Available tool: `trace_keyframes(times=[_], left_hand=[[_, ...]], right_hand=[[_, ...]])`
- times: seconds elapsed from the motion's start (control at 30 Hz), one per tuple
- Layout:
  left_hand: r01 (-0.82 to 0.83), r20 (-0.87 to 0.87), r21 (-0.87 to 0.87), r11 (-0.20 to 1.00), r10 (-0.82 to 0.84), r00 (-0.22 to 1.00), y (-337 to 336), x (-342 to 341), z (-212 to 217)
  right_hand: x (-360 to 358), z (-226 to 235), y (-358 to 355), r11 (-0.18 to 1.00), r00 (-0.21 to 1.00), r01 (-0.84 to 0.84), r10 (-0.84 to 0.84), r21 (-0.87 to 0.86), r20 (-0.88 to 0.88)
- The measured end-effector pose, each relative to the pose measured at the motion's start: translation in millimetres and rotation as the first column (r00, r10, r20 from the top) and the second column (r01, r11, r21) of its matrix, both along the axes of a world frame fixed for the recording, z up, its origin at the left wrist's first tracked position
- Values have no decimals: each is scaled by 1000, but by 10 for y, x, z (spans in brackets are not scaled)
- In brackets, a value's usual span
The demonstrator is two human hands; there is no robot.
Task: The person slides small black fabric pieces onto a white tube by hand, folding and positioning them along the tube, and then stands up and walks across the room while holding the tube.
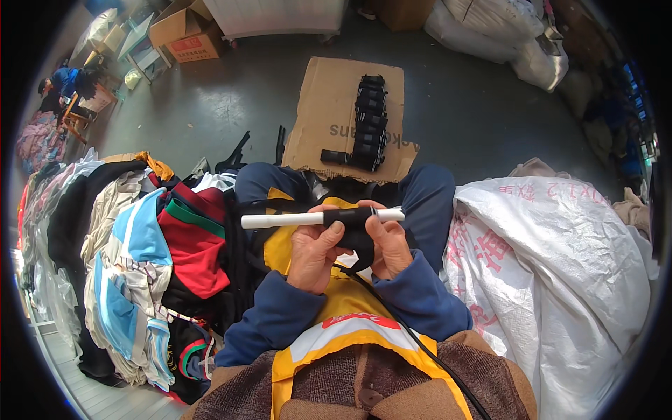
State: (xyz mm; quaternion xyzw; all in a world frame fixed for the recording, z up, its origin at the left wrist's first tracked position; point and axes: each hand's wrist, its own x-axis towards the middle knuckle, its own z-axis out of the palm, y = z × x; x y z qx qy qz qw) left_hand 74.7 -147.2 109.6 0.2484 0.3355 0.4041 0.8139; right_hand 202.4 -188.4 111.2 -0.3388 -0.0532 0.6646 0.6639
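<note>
Level across my lap lies a white tube (pixel 280 220), with a black fabric strip (pixel 346 218) wrapped around its middle. My left hand (pixel 315 255) is closed on the wrapped part, thumb pressed on the black cloth. Further right, my right hand (pixel 390 246) pinches the strip and the tube near the tube's right end. A loose part of the black strip hangs down between both hands. Beyond my knees, a row of black rolled strips (pixel 369 129) lies overlapping on a flat cardboard sheet (pixel 318 105).
A heap of clothes (pixel 192 241) in red, light blue, black and beige rises at my left. A big white woven sack (pixel 553 280) bulges at my right. Cardboard boxes (pixel 185 35) and a white plastic bin (pixel 280 17) stand farther off on the grey floor (pixel 231 91).
</note>
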Motion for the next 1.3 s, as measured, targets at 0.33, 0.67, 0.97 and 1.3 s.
trace_keyframes(times=[0.33,0.67,0.97,1.3], left_hand=[[-14,52,-152,988,22,998,-17,23,52],[-10,87,-57,998,15,996,-26,-2,11],[12,104,-163,987,5,995,-91,34,8],[49,107,-119,992,-36,994,-45,-11,-45]], right_hand=[[-27,-107,-3,995,977,96,-89,-24,196],[-2,-146,-55,996,997,76,-77,37,31],[-42,-148,-83,996,983,79,-72,-36,169],[-11,-156,-69,996,996,62,-57,-64,73]])
